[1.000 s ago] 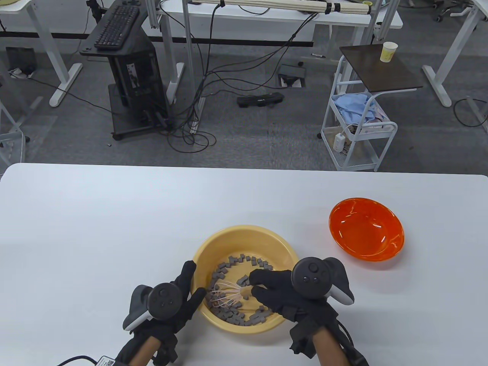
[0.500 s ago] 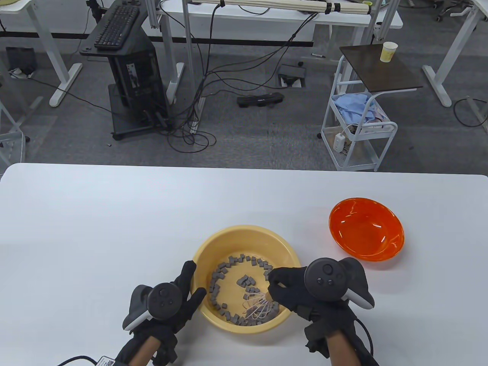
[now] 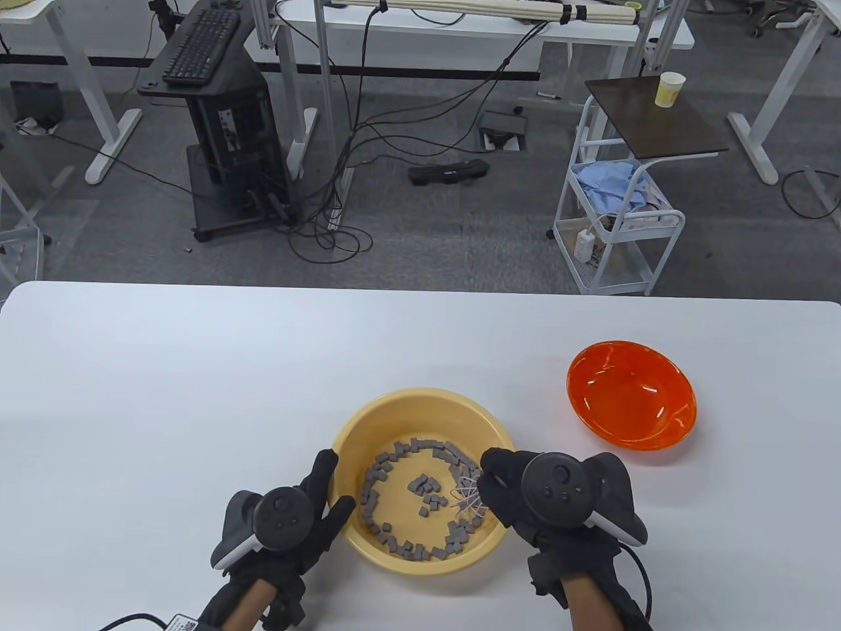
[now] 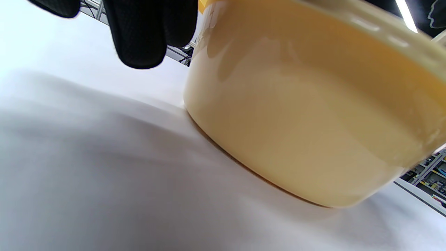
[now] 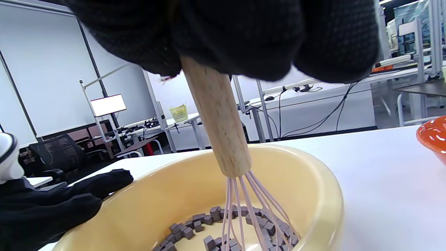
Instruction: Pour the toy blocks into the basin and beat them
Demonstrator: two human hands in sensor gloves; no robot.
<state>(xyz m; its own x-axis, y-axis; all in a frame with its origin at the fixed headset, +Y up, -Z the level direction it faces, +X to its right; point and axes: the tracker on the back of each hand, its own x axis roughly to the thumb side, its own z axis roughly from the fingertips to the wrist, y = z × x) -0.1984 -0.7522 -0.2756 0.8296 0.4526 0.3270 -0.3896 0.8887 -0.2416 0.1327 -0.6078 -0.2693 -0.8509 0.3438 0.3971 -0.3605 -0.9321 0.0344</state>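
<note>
A yellow basin [image 3: 368, 414] stands near the table's front edge, and several small grey toy blocks [image 3: 394, 457] lie in a ring inside it, with a few more at its middle [image 3: 426, 488]. My right hand [image 3: 509, 490] grips the wooden handle [image 5: 217, 115] of a whisk whose pink wires [image 3: 470, 501] dip among the blocks at the basin's right side. My left hand [image 3: 325, 490] holds the basin's left rim [image 5: 115, 190] with straight fingers [image 4: 139, 38] outside its wall [image 4: 296, 122] and the thumb on the edge. The whisk's lower tip is out of sight.
An orange bowl [image 3: 631, 394] with nothing in it sits on the white table [image 3: 164, 394] to the right of the basin. Beyond the table's far edge stand desks, a small cart [image 3: 617, 217] and floor cables.
My right hand has carried the whisk from the basin's left-centre round the front to its right side, pushing blocks into a ring. The left hand and the basin have stayed put.
</note>
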